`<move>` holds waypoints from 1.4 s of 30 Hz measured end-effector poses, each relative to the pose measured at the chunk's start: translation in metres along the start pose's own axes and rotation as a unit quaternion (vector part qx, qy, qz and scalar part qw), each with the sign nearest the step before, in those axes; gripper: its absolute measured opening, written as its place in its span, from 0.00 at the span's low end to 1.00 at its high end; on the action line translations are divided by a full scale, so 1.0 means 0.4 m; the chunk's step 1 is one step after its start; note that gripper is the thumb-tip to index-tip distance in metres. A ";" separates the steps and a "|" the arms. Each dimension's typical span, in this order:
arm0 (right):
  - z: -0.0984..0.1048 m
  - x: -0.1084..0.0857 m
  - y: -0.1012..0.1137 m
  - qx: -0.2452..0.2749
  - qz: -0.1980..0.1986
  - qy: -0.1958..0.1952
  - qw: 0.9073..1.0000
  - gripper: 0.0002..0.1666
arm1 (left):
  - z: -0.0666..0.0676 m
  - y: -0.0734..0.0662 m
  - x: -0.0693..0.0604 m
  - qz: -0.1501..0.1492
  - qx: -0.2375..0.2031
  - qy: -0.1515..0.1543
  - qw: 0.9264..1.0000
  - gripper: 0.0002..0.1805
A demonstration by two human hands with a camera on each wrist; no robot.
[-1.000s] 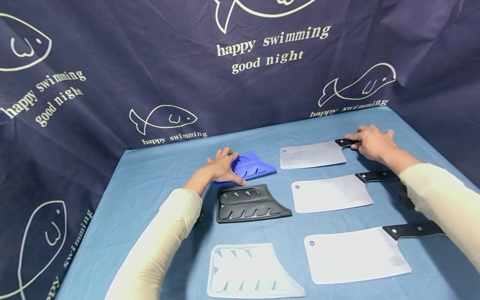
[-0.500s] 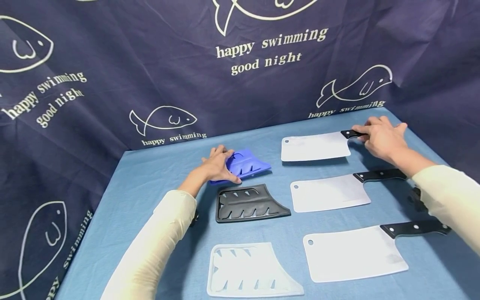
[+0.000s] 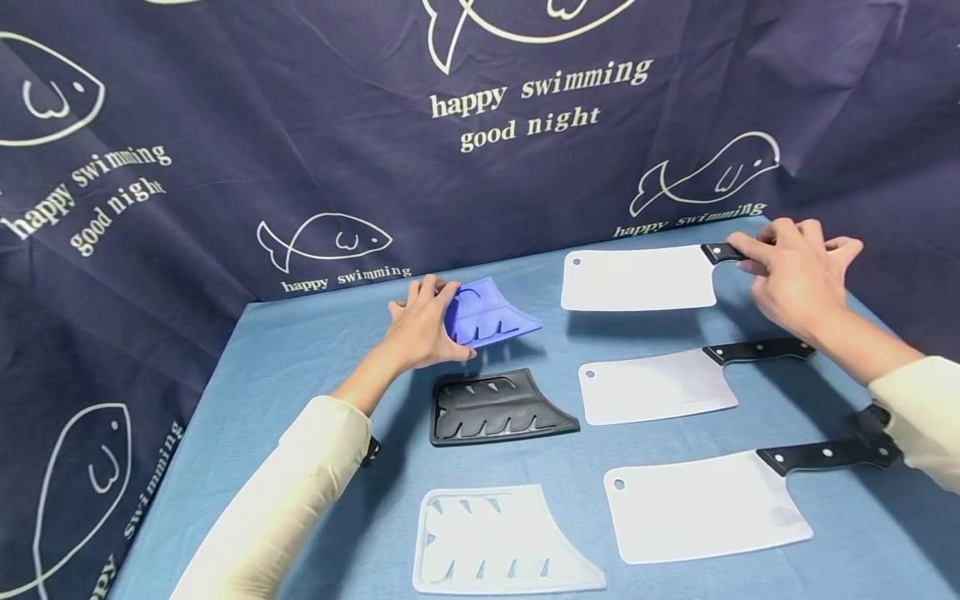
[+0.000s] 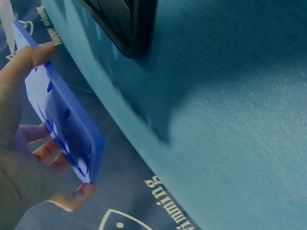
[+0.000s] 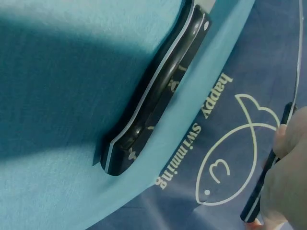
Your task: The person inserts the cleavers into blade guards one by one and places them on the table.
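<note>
Closest to the person, well short of both hands: translucent white sheath (image 3: 502,542) on the left-hand side, front cleaver (image 3: 701,510) to its right, handle under the right forearm's side. Both flat on the blue-covered bench (image 3: 262,367).

Next row out: black sheath (image 3: 498,408) flat, just on the near side of the left hand; middle cleaver (image 3: 652,389) flat, on the near side of the right hand, handle pointing right.

Farthest row, both hands loaded. Left hand (image 3: 423,327) grips the blue sheath (image 3: 491,315) by its left end, thumb on the near edge, fingers on the far edge; sheath is clear of the bench, flared end toward the right hand. Right hand (image 3: 802,271) pinches the far cleaver (image 3: 637,279) by its black handle; blade is raised, shadow below, extending left between the hands, apart from the blue sheath.

Behind both hands: navy fish-print backdrop (image 3: 480,183).
</note>
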State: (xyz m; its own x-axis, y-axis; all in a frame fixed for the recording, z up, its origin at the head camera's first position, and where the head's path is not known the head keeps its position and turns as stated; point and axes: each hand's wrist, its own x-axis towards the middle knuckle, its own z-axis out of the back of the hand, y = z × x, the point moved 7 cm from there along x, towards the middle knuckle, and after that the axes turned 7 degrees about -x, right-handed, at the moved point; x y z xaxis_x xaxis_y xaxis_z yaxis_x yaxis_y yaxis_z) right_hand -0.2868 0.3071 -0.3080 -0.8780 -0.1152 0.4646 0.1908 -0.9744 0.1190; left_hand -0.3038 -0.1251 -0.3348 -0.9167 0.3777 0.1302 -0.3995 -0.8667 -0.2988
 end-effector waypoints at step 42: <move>0.079 -0.038 0.132 0.018 0.113 -0.148 0.982 0.21 | 0.064 -0.106 -0.028 -0.093 0.020 -0.098 0.991 0.58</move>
State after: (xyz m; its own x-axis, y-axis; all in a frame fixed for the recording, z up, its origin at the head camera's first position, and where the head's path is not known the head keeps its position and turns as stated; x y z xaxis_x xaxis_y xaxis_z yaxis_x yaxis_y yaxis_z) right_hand -0.2497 0.2635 -0.2812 -0.6463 -0.2617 0.7168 0.3870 -0.9220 0.0123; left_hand -0.2767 -0.1009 -0.2991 -0.8081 0.4645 0.3622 -0.5573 -0.8020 -0.2149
